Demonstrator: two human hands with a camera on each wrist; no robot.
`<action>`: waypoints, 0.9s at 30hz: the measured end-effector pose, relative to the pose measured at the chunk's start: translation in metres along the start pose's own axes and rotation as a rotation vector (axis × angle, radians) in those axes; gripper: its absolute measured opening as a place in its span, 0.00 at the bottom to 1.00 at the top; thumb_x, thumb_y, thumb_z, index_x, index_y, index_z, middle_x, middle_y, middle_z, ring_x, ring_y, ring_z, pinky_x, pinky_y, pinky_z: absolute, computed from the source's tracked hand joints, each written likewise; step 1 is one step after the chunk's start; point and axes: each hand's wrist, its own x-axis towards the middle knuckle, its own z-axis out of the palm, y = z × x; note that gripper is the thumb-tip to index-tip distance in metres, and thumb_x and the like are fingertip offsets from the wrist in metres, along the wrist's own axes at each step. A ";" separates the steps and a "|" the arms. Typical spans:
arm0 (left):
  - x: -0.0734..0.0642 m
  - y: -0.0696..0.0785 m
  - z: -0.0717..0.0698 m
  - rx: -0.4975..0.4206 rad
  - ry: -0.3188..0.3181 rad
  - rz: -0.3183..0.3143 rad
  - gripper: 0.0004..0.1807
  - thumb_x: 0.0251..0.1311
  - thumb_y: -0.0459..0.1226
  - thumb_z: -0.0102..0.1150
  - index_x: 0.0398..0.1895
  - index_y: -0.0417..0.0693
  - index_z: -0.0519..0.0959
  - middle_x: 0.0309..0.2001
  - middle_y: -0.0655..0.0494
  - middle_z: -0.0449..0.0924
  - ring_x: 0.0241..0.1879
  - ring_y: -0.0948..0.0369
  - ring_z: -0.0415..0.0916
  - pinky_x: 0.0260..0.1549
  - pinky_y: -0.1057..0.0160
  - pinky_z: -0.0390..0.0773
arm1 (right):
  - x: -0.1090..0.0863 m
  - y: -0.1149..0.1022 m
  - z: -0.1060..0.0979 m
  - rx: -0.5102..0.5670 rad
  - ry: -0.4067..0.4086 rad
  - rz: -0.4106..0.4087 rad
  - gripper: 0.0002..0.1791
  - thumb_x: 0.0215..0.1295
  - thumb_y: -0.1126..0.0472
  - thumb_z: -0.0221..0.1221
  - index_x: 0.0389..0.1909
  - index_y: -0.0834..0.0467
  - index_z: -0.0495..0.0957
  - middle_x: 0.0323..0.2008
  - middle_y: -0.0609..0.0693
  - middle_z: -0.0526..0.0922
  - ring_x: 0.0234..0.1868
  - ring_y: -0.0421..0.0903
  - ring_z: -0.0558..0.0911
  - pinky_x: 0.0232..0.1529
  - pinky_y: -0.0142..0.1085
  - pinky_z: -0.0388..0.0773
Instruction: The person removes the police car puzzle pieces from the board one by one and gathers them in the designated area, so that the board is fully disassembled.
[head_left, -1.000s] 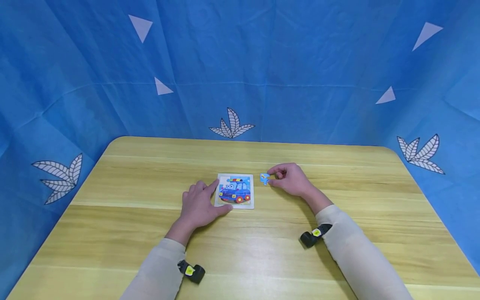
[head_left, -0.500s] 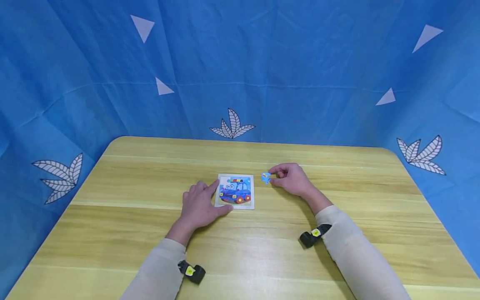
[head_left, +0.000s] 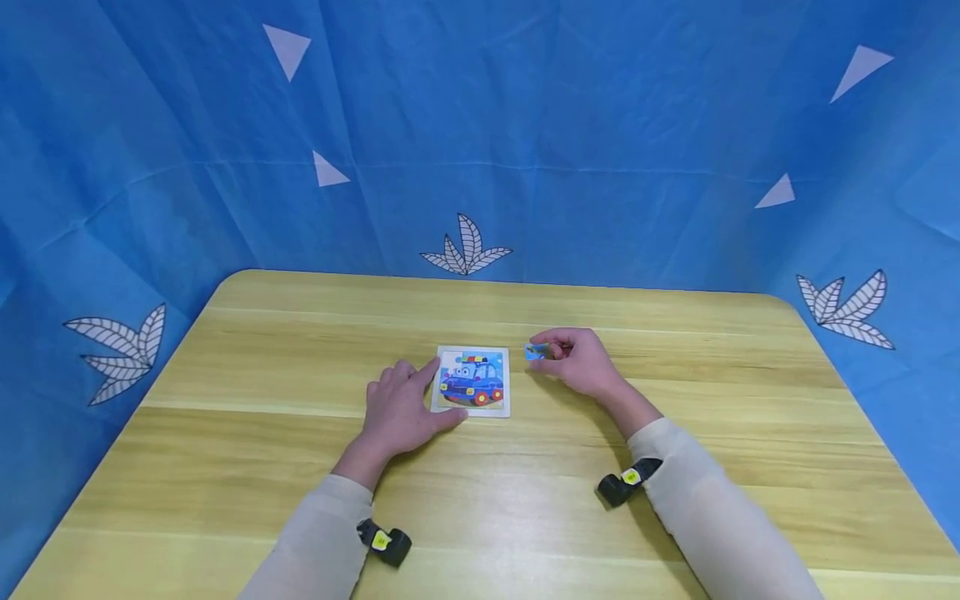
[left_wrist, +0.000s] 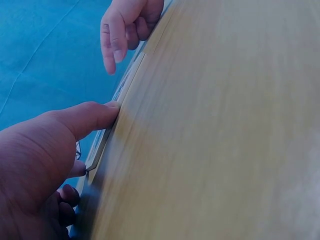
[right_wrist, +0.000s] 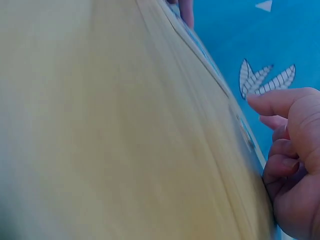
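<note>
A small blue puzzle piece (head_left: 535, 352) with a touch of yellow is at the right hand (head_left: 583, 358), just to the right of a white-rimmed puzzle board (head_left: 506, 379). The thumb and index finger of that hand stand apart around the piece, the other fingers curled; whether they pinch it or only hover over it, I cannot fairly tell, as the tips partly cover it. The board lies flat on the counter (head_left: 480, 500), showing a blue car picture (head_left: 474, 385) with red wheels and a pale patch at upper left. The left hand (head_left: 401, 410) spans the board's near left corner, thumb and index finger spread, the thumb against the near edge and the index finger at the left edge. Both arms wear pale sleeves (head_left: 311, 533), each with a black wrist camera (head_left: 617, 490). Beyond the pale wood-grained counter hangs a blue curtain (head_left: 600, 108) printed with triangles and leaves.
</note>
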 end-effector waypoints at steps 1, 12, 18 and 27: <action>0.000 0.000 0.000 0.000 -0.002 0.001 0.53 0.48 0.64 0.70 0.76 0.51 0.64 0.42 0.52 0.65 0.42 0.53 0.60 0.41 0.53 0.57 | -0.001 -0.001 0.002 -0.001 -0.003 -0.008 0.16 0.59 0.62 0.71 0.49 0.60 0.85 0.20 0.50 0.65 0.21 0.46 0.60 0.36 0.42 0.65; 0.000 0.002 -0.003 0.006 -0.009 -0.001 0.53 0.49 0.64 0.69 0.76 0.51 0.64 0.42 0.51 0.65 0.41 0.53 0.61 0.40 0.54 0.58 | 0.000 -0.022 0.033 0.000 -0.035 -0.059 0.15 0.57 0.63 0.73 0.46 0.60 0.86 0.19 0.48 0.66 0.21 0.44 0.63 0.29 0.38 0.64; 0.000 0.003 -0.004 0.016 -0.013 0.001 0.53 0.50 0.64 0.68 0.76 0.50 0.64 0.42 0.51 0.65 0.41 0.53 0.61 0.40 0.54 0.58 | 0.005 -0.031 0.048 -0.012 -0.039 -0.041 0.18 0.56 0.61 0.74 0.48 0.59 0.85 0.19 0.47 0.66 0.21 0.45 0.65 0.31 0.39 0.64; 0.000 0.002 -0.003 0.022 -0.011 0.003 0.53 0.50 0.65 0.68 0.76 0.51 0.64 0.41 0.52 0.65 0.41 0.53 0.60 0.39 0.54 0.57 | 0.013 -0.038 0.067 -0.026 -0.054 -0.044 0.19 0.56 0.61 0.74 0.49 0.59 0.84 0.18 0.47 0.65 0.21 0.44 0.65 0.34 0.39 0.67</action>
